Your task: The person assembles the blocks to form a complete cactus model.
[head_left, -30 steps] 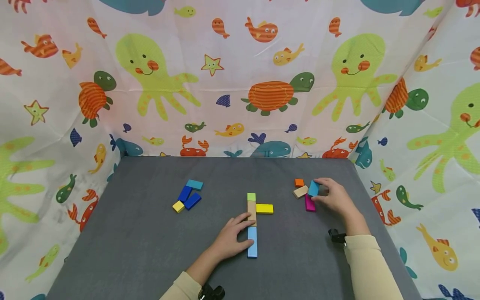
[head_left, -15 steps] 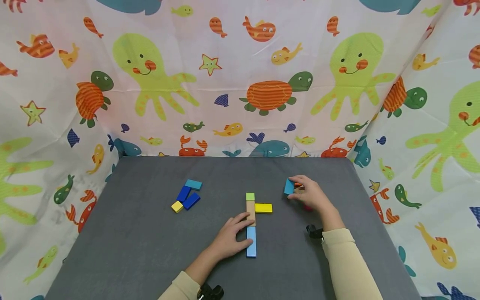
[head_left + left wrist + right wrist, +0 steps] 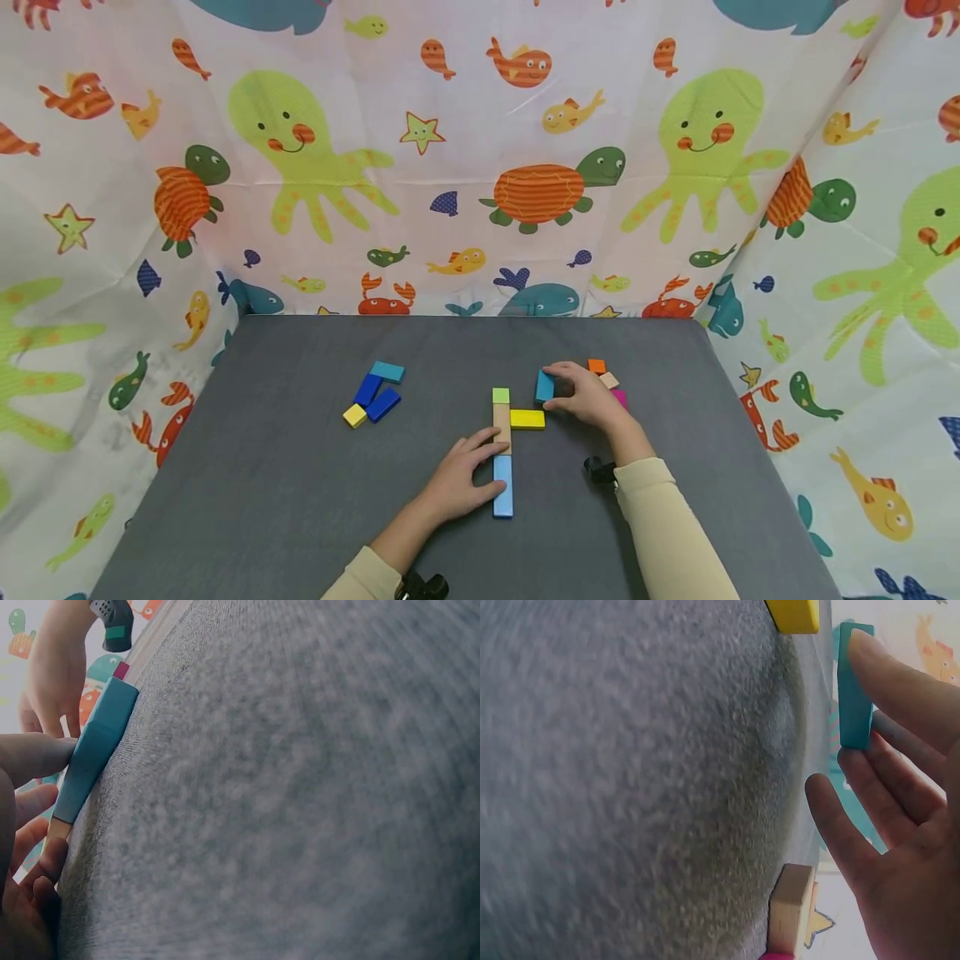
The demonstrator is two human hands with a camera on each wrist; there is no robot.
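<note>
My right hand (image 3: 588, 398) pinches a blue block (image 3: 544, 387) between thumb and fingers. In the right wrist view that blue block (image 3: 856, 686) appears lifted off the cloth. It is just beyond and right of a flat yellow block (image 3: 528, 419), which lies against a column of blocks. The column has a green block (image 3: 501, 396) at its far end, a tan block (image 3: 502, 417) in the middle and a light blue block (image 3: 503, 492) nearest me. My left hand (image 3: 459, 479) rests on the column, fingers on the tan part, thumb touching the light blue block's side.
Left on the grey table (image 3: 285, 500) lies a group with a teal block (image 3: 387, 372), two dark blue blocks (image 3: 384, 405) and a yellow cube (image 3: 355, 415). Beyond my right hand are an orange block (image 3: 596, 366), a small tan block (image 3: 610, 381) and a magenta block (image 3: 620, 397).
My right hand has carried the blue block leftward from the right-hand group to beside the column's far end. My left hand has stayed in place on the column.
</note>
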